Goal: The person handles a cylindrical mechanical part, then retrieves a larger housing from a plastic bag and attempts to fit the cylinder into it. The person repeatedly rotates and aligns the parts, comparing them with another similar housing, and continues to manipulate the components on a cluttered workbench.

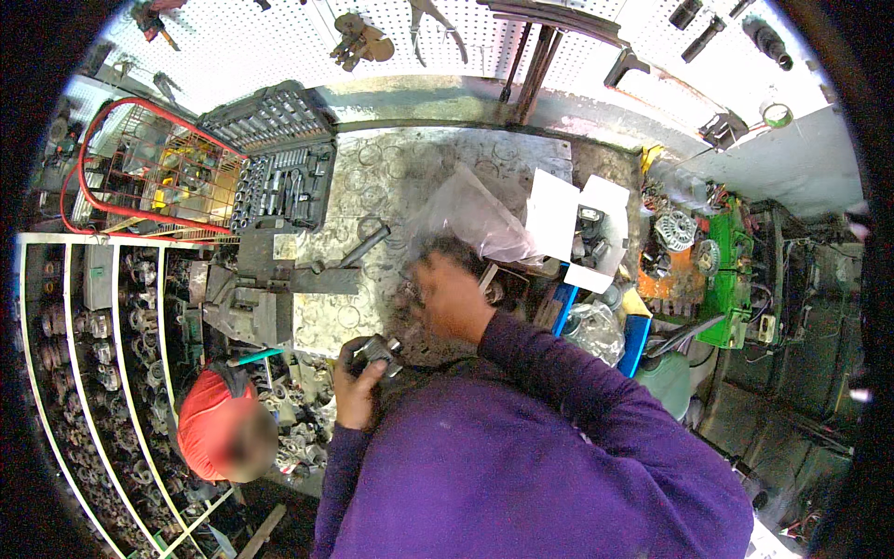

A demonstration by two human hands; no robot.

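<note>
My left hand (357, 389) is closed around a small metal cylindrical part (380, 352) with a short shaft end, held just above the near edge of the worktable. My right hand (452, 296) reaches across from the right over the dark, greasy part of the tabletop, and its fingers are too blurred to make out. Beyond it spreads a clear plastic bag (475, 216). A metal bar tool (363, 246) lies on the stained metal worktable (372, 177), left of my right hand.
An opened socket set case (279, 186) stands at the back left beside a red wire basket (177, 172). A bench vise (244, 303) sits at the left edge. To the right are white paper (551, 212) and a white box of parts (605, 200). A person in a red cap (209, 419) is at lower left.
</note>
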